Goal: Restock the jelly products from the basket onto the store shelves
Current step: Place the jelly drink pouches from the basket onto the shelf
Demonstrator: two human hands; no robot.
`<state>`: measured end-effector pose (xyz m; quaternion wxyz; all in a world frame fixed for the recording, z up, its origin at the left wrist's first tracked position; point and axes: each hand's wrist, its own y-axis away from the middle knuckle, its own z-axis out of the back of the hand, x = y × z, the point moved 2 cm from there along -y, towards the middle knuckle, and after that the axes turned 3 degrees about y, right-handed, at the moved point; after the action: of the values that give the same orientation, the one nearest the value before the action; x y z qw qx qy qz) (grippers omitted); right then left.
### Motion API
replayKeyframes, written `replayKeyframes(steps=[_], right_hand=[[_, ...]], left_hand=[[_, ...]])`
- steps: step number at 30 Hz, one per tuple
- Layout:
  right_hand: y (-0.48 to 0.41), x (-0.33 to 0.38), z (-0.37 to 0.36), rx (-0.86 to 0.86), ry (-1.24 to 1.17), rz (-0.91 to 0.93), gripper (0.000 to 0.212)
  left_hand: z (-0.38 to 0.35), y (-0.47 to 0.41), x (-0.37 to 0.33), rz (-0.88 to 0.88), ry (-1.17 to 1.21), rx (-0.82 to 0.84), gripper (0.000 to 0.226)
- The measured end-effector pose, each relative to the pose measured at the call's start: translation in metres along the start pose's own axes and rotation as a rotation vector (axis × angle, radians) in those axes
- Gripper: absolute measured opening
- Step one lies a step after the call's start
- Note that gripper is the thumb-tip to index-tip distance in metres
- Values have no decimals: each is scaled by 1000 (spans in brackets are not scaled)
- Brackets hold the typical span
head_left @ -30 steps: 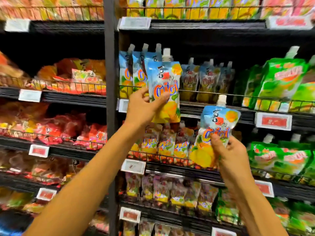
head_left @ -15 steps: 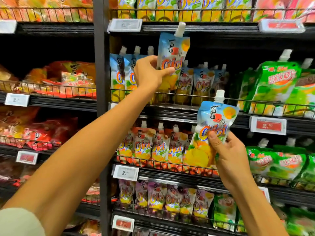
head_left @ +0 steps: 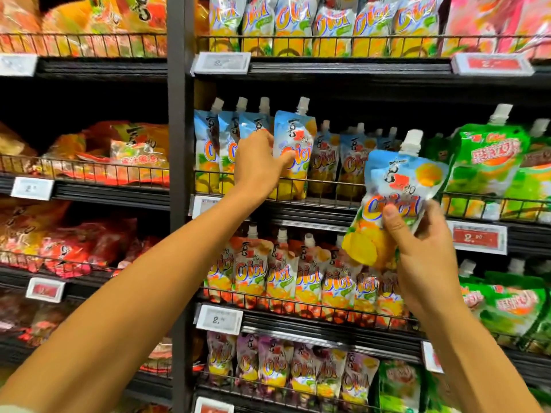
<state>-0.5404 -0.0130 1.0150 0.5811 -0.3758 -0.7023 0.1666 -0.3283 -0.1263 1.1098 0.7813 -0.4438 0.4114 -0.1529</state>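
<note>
Pinching one pouch [head_left: 293, 150] at its left edge with the left hand [head_left: 259, 162], thumb across the front, fingers behind. Standing it upright near the left end of the middle shelf [head_left: 387, 205], just right of a row [head_left: 226, 144] of like ones; lower end at the rail [head_left: 334, 182], cannot tell whether already seated behind it.

Clasping a second pouch [head_left: 399, 198] in the right hand [head_left: 420, 251], thumb on the print, fingers wrapped behind, tilted, out in front of the shelf and off it.

Probably soft and fairly light: glossy film full of jelly, likely slick, stiff only at the white spout [head_left: 413, 141] and the sealed edges. Best taken across the belly or along a side seam, not by the spout alone. Not to be squeezed hard, for fear of a split seam. Best set flat on the base and leaned on neighbours; otherwise liable to slump onto the rail.
</note>
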Motion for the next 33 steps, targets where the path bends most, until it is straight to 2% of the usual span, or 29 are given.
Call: replayKeyframes(steps=[2, 7, 10, 19, 30, 33], right_hand=[[-16, 15, -5, -16, 24, 45, 30], [-64, 40, -24, -45, 90, 137, 48], [-94, 43, -44, -42, 144, 139, 42], [-135, 3, -84, -78, 160, -15, 34], [-135, -7, -99, 136, 363, -262, 23], [-138, -5, -99, 157, 510, -272, 26]], left_hand=[[3, -1, -1, -17, -20, 7, 38], [10, 0, 1, -34, -112, -12, 43], [13, 2, 0, -16, -231, -42, 46], [18, 4, -1, 44, -289, -13, 41], [18, 1, 2, 42, -269, -18, 42], [18, 2, 3, 47, -242, -21, 38]])
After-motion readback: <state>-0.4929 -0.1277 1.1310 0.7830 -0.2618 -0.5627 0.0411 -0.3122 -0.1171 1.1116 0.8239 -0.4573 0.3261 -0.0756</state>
